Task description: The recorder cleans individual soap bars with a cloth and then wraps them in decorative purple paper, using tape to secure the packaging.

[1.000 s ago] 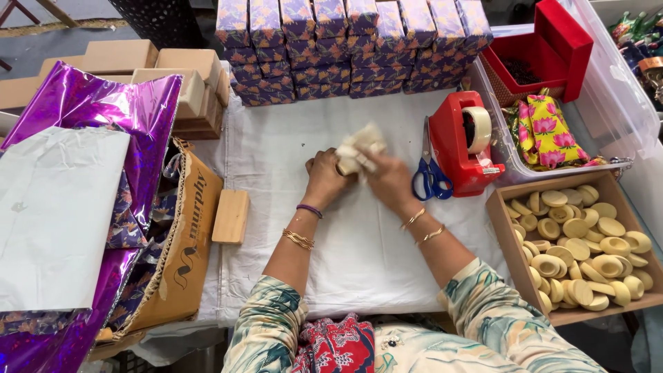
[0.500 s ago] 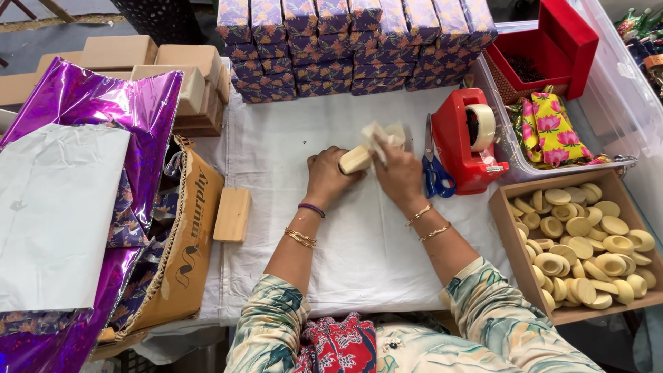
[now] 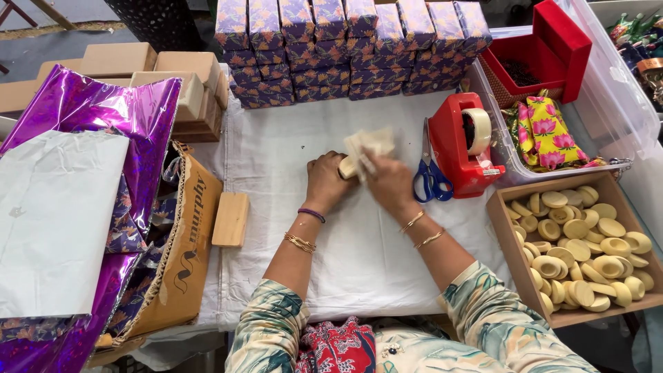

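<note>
Wrapped boxes (image 3: 352, 48) stand stacked at the cloth's (image 3: 359, 255) far edge: many finished. A tray (image 3: 511, 255) of round pieces (image 3: 587, 252) remains. Left hand (image 3: 324, 181) and right hand (image 3: 388, 181), together, clasp a half-wrapped piece (image 3: 364, 148) at centre.

We've got long sleeves in a pale leafy print, teal and tan. Left hand (image 3: 327, 181) wears a purple band plus a gold chain bracelet at 6 o'clock from it; right hand (image 3: 390, 183) has two thin gold bangles.
</note>
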